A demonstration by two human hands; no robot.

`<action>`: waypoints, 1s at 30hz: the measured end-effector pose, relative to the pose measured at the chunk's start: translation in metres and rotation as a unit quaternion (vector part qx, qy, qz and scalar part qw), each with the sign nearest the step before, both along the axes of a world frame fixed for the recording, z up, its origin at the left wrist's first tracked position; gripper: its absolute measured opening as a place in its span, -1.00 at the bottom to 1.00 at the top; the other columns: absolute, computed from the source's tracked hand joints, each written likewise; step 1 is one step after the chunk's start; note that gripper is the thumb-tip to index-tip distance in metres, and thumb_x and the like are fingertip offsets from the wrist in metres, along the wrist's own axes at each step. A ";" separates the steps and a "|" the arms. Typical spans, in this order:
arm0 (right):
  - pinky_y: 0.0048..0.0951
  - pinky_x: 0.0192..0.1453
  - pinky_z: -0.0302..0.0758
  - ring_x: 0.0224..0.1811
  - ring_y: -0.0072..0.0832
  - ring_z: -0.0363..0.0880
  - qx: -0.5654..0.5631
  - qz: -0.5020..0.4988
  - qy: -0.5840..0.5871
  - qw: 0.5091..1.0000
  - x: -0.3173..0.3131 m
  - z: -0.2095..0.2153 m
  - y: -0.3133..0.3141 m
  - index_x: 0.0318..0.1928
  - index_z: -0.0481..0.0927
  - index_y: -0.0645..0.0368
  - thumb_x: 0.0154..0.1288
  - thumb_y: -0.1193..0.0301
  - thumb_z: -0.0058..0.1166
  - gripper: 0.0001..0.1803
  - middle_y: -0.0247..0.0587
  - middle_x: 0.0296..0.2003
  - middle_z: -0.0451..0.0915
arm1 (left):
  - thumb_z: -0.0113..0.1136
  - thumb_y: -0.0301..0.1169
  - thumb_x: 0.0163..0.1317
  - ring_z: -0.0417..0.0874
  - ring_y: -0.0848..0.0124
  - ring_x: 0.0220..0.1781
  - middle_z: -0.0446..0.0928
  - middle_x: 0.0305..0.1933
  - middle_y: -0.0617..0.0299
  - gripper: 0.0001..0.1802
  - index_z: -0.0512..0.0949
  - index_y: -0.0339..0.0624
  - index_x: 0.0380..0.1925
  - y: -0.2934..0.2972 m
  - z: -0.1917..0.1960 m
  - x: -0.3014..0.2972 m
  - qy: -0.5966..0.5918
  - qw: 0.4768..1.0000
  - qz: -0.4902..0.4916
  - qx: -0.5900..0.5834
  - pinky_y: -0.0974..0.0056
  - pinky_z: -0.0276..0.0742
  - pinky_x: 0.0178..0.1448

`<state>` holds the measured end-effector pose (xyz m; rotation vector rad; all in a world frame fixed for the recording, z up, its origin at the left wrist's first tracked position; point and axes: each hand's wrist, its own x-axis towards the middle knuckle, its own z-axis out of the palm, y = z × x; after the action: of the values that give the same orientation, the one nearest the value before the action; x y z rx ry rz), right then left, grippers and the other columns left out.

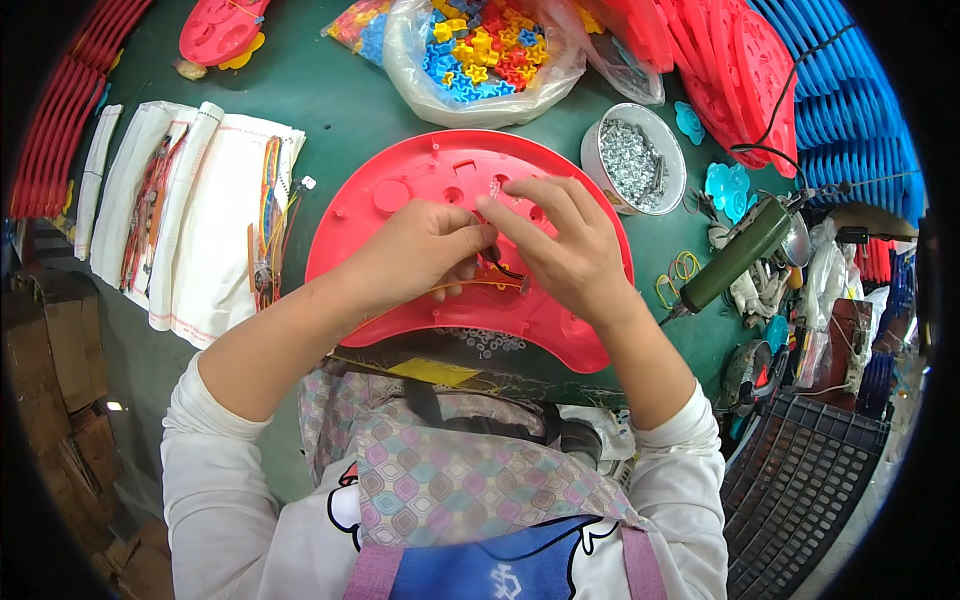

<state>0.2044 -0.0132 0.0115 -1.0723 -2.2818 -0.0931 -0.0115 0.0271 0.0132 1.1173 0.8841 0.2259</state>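
A red curved plastic shell lies in front of me with its ribbed, post-studded inside facing up. Over its middle, my left hand is closed in a pinch on thin wires; a dark one curves out below the fingertips. Orange and yellow wires pass under that hand to a small brownish piece on the shell. My right hand hovers close by with fingers apart and bent, index tip near the left thumb. Its thumb is mostly hidden.
A bag of coloured star pieces and a white tub of screws stand behind. Wire bundles on white sheets lie left. A green electric screwdriver hangs right, near stacked blue parts. Small washers lie by the front edge.
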 end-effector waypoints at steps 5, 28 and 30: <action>-0.26 0.03 0.60 -0.02 -0.27 0.67 0.013 0.020 -0.064 0.998 -0.006 -0.004 0.021 -0.06 0.70 0.12 0.16 0.39 0.21 -0.70 -0.22 -0.14 0.66 | 0.17 -0.27 0.51 0.68 0.33 -0.31 0.59 -0.34 0.22 -0.76 0.62 -0.23 -0.21 -0.002 0.002 -0.008 0.069 0.962 0.055 0.259 0.24 0.61 -0.28; -0.20 -0.02 0.53 -0.12 -0.22 0.55 -0.123 0.047 -0.060 0.990 -0.028 -0.019 0.047 -0.33 0.60 0.13 0.14 0.48 0.15 -0.93 -0.18 -0.22 0.52 | 0.59 -0.40 -0.19 0.51 0.14 0.04 0.51 -0.03 0.16 -0.50 0.60 -0.18 -0.18 0.004 -0.029 -0.006 0.246 0.707 0.066 0.660 0.06 0.51 0.07; -0.18 -0.02 0.55 -0.13 -0.20 0.57 -0.151 0.020 -0.021 0.988 -0.024 -0.018 0.043 -0.32 0.61 0.13 0.15 0.48 0.17 -0.93 -0.18 -0.21 0.54 | 0.55 -0.42 -0.16 0.51 0.14 0.04 0.51 -0.05 0.16 -0.56 0.61 -0.19 -0.22 0.003 -0.029 -0.005 0.232 0.698 0.068 0.674 0.06 0.50 0.08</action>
<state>0.1806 0.0301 -0.0070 -1.1830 -2.4070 0.2575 -0.0165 0.0300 -0.0158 2.5724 1.2636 0.8306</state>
